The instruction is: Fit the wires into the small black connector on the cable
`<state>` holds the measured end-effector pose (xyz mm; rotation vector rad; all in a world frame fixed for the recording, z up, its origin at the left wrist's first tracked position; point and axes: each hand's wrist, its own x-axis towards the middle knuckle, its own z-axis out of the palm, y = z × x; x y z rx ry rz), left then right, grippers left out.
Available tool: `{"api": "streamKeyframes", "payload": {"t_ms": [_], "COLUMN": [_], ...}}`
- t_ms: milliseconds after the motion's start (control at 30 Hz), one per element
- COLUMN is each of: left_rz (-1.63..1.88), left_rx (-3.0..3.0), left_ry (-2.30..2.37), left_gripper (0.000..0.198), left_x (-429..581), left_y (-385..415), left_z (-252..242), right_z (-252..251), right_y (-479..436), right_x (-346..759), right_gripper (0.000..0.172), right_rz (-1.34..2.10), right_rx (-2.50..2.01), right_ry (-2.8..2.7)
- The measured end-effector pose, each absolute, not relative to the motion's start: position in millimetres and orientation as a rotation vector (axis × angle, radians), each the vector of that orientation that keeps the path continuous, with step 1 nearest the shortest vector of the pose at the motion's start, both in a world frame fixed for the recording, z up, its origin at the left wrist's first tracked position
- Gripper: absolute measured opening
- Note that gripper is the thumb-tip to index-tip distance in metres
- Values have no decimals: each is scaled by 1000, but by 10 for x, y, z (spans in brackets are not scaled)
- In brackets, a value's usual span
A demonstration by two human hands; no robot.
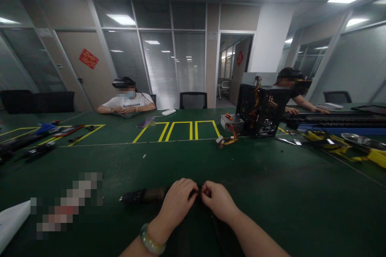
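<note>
Small black part [199, 190]: largely hidden, shape unclear. Pinched between fingertips of left hand [177, 202] and right hand [218, 200], low over green table surface [271, 192], near front edge.

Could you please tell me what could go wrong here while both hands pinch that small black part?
1. The black part is held only at the fingertips of the left hand and right hand. It could slip, and it would be hard to spot on the dark green table.
2. The dark tool lies right by the left hand, so a nudge might roll it away.
</note>
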<state>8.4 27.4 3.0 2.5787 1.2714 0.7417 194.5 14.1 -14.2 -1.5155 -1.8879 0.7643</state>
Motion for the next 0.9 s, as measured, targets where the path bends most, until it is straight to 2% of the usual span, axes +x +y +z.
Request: {"api": "streamKeyframes", "payload": {"t_ms": [433, 900], "left_rz": [733, 704], "left_rx": [2585, 2581], "left_ry": [1280, 1302], "left_gripper": [13, 13], "left_x": [88, 96], "left_y": [277, 263], "left_z": [43, 46], "right_z": [-110, -84], "right_y": [124, 135], "right_x": [1945, 1919], "right_gripper": [9, 9], "right_rz": [827, 750], "right_rx": [-1515, -1534], "right_ry": [-1894, -1917]}}
